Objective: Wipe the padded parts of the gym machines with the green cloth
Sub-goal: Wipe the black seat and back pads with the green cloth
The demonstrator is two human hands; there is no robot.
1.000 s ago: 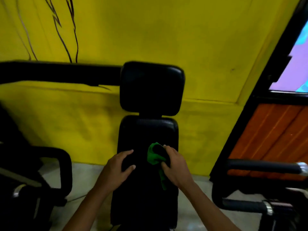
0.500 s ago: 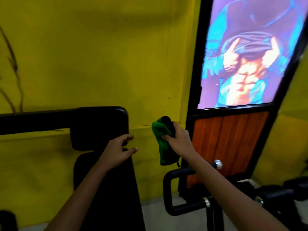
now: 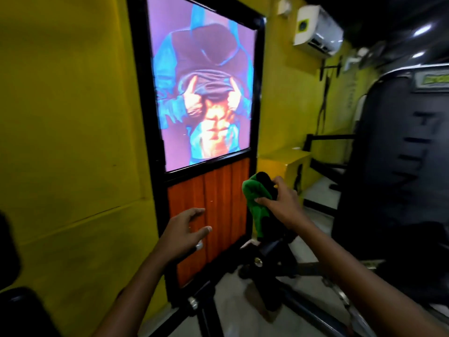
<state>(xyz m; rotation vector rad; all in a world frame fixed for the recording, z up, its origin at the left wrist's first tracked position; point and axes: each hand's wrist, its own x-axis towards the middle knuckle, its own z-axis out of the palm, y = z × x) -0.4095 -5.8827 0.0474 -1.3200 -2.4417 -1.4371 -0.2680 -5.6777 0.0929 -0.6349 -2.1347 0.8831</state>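
Here the right hand (image 3: 283,205) grips the green cloth (image 3: 257,203), fingers curled round the bunched fabric and thumb pressed across its front. The cloth is held in the air, touching no pad, in front of the lower right edge of the door (image 3: 211,210); part of it looks black, and its tail hangs down below the hand. The left hand (image 3: 184,233) holds nothing: its fingers are spread and loosely bent, reaching forward in front of the door's orange panel, apart from the cloth. Above that panel the door carries a poster (image 3: 204,93) of a figure in blue and purple tones. The wall (image 3: 73,117) to the left is yellow. Below the hands, a black machine frame (image 3: 272,259) with a chrome bolt stands on the pale floor (image 3: 243,300). To the right rises a large dark machine (image 3: 398,166) with lettering, blurred. High on the far wall sits a white air conditioner (image 3: 318,30).
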